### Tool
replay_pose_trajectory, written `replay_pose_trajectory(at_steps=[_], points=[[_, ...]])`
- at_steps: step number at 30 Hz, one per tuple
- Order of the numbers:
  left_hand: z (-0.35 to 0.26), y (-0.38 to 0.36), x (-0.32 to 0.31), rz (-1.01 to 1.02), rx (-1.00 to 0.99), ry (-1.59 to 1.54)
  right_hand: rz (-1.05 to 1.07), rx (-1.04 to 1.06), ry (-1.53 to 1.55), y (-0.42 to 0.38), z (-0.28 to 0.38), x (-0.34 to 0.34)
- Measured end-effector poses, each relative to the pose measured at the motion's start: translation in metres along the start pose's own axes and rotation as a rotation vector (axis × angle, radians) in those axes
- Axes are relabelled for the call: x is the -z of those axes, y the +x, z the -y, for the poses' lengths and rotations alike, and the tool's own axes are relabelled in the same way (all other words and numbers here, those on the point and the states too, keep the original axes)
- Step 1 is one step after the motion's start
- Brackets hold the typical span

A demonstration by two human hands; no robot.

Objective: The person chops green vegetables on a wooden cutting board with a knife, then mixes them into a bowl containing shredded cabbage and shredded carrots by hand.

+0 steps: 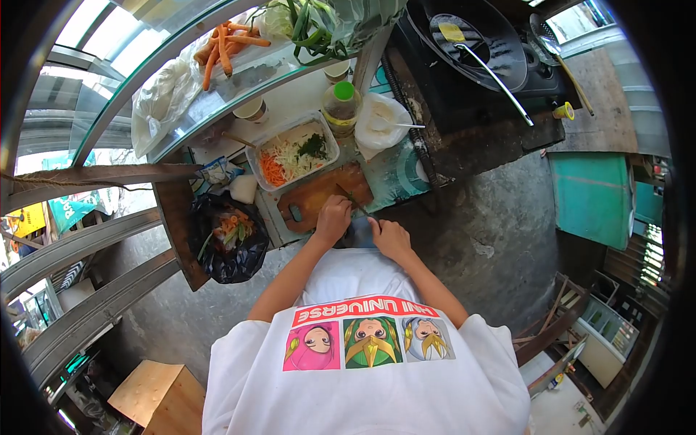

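My left hand is closed over the near edge of the brown wooden cutting board; what its fingers hold is too small to tell. A thin, dark knife slants over the board beside those fingers. Its near end runs to my right hand, which is closed around it just off the board's right corner. Behind the board, a clear plastic tub holds shredded orange carrot, pale shredded vegetable and chopped dark greens.
A black bag of peelings hangs left. Behind the tub stand a green-capped bottle and a white-lined bowl. Carrots lie on the glass shelf. A pan with a spatula sits back right.
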State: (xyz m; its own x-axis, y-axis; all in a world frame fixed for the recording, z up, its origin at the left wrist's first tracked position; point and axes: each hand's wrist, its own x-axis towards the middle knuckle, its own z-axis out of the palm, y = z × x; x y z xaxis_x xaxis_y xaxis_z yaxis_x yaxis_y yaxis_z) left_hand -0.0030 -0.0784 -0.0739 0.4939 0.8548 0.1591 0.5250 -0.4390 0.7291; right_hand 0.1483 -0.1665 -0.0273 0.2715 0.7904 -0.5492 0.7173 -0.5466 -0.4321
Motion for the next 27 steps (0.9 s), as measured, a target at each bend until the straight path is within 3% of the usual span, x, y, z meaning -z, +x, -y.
replay_pose_trajectory(at_steps=[11,14,16,27], points=[[0.002,0.006,0.003,0.015,-0.034,0.013,-0.017,0.029,0.050,0.004,0.013,0.009],[0.004,0.001,0.002,0.123,0.026,0.066,0.019,0.034,0.058,-0.007,0.011,0.011],[0.002,0.002,0.001,0.017,-0.013,0.005,-0.012,0.004,0.007,0.000,0.006,0.000],[-0.001,0.000,-0.001,0.018,-0.005,0.015,-0.017,0.013,0.031,0.007,0.007,-0.006]])
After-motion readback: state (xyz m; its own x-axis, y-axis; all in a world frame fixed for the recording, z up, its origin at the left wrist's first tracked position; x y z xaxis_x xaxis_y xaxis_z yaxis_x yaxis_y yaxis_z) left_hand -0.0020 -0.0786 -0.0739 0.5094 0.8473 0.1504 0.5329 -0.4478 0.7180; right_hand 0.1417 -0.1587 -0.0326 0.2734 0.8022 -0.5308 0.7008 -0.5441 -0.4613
